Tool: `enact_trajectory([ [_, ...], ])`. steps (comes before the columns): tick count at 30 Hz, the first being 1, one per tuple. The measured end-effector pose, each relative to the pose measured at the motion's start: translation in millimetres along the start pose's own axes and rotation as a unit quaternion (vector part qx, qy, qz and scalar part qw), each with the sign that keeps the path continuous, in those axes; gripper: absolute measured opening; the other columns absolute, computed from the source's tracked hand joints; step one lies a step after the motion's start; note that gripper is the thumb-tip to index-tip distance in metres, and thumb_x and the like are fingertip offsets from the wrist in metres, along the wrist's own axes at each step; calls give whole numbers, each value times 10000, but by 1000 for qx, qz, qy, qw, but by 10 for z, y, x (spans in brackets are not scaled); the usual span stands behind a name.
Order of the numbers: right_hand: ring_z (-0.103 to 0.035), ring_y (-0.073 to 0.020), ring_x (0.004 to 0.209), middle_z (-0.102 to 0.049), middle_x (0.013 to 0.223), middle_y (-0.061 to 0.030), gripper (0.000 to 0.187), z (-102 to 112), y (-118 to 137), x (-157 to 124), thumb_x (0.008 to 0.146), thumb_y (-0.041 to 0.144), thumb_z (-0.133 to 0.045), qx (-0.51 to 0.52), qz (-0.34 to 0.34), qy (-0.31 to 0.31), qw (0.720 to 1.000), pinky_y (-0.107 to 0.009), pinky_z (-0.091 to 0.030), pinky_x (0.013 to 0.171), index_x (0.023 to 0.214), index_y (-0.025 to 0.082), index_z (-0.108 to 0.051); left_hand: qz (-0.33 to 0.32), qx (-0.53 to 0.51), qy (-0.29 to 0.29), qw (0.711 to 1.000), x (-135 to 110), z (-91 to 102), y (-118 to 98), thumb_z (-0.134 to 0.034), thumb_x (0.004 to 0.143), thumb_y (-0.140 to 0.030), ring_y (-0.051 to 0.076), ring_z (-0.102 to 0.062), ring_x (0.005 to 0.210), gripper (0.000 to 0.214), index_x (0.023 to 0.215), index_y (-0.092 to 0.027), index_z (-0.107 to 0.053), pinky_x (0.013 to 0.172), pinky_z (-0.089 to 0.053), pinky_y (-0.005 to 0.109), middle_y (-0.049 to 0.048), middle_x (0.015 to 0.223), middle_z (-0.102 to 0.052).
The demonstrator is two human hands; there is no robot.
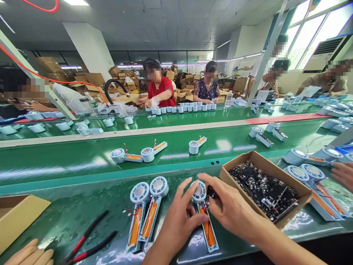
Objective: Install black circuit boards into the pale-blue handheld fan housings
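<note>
A light-blue handheld fan housing (209, 232) lies on the green bench in front of me, its round head away from me and an orange battery in its open handle. My left hand (183, 217) curls around its left side, fingertips at the head and thumb over the handle. On the other side, my right hand (231, 204) pinches a small black part (211, 191), probably a circuit board, just beside the neck. Thin wires show there, partly hidden by my fingers. Two similar fan housings (139, 193) rest side by side to the left.
A cardboard box (293, 217) of black circuit boards stands at right. Red-and-black pliers (82, 243) and another carton (24, 217) are left. Co-workers' hands (30, 254) enter at both edges. Beyond runs a green conveyor (91, 165) carrying fan housings; people sit across it.
</note>
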State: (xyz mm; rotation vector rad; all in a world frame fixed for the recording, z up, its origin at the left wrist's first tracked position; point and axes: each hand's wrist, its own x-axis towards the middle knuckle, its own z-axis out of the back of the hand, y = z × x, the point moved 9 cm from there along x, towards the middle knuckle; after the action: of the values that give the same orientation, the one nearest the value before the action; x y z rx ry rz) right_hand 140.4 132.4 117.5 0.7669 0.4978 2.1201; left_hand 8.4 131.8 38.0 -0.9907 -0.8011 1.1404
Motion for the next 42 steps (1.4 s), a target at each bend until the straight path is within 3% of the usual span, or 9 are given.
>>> enact_trajectory([
  [3,-642,-141,750,-658,1011,-7,394,42,-291,-111,857,52,-521,56,-93,-38,993,-261,-526,691,1197,243,-573,7,31,16,999,91,-53,36,-756,816,-217,91,-575,660,603,1379,-343,-581,768,-571,330,62,1602,-357],
  [7,-653,-134,684,-687,890,23,133,5,-570,-263,864,162,-686,72,-165,-13,984,-251,-515,648,973,228,-646,-9,48,-2,999,69,-69,18,-643,896,-243,99,-603,675,509,1389,-334,-559,739,-568,328,67,1595,-359],
  [13,-600,-177,713,-627,762,3,195,-15,-372,-237,884,295,-762,-181,18,74,981,-300,-442,674,768,200,-638,-23,58,-16,998,53,-105,-6,-610,896,-216,104,-616,688,515,1395,-323,-545,748,-581,334,73,1595,-364],
  [17,-554,-195,701,-602,754,-9,117,-92,-154,-238,927,99,-608,-278,110,158,941,-333,-422,696,879,204,-631,-17,52,-29,998,41,-116,26,-569,930,-236,110,-633,716,478,1401,-309,-537,763,-580,339,75,1597,-347],
  [23,-642,-145,755,-625,956,-9,342,-41,-163,-297,1002,150,-523,-114,29,158,980,-254,-494,688,1318,275,-559,-20,29,-54,998,13,-105,48,-511,962,-251,106,-607,695,447,1405,-304,-534,798,-591,358,79,1586,-354],
  [29,-694,-167,720,-680,889,-30,220,-179,-312,-405,1044,227,-467,-167,0,111,980,-261,-488,644,1160,224,-653,9,-2,-65,998,15,-128,131,-518,969,-280,91,-566,621,436,1401,-336,-539,609,-587,289,63,1592,-355],
  [35,-718,-208,631,-724,766,-10,337,-363,-378,-390,994,140,-534,-227,-31,129,965,-276,-392,499,1330,159,-531,0,39,-108,993,17,-113,155,-569,932,-223,98,-567,640,432,1355,-309,-570,757,-577,349,89,1515,-439],
  [39,-665,-196,559,-687,867,-13,583,-335,-197,-378,804,57,-709,-340,27,159,926,-306,-367,473,1342,179,-518,6,40,-121,992,14,-123,153,-568,924,-208,95,-588,636,447,1362,-301,-560,762,-584,358,100,1512,-434],
  [42,-633,-244,641,-657,902,-70,502,-359,1,-308,705,8,-690,-434,85,161,882,-360,-430,535,1182,152,-626,7,18,-119,993,21,-134,165,-557,933,-205,103,-626,651,478,1398,-312,-540,748,-610,361,108,1533,-433],
])
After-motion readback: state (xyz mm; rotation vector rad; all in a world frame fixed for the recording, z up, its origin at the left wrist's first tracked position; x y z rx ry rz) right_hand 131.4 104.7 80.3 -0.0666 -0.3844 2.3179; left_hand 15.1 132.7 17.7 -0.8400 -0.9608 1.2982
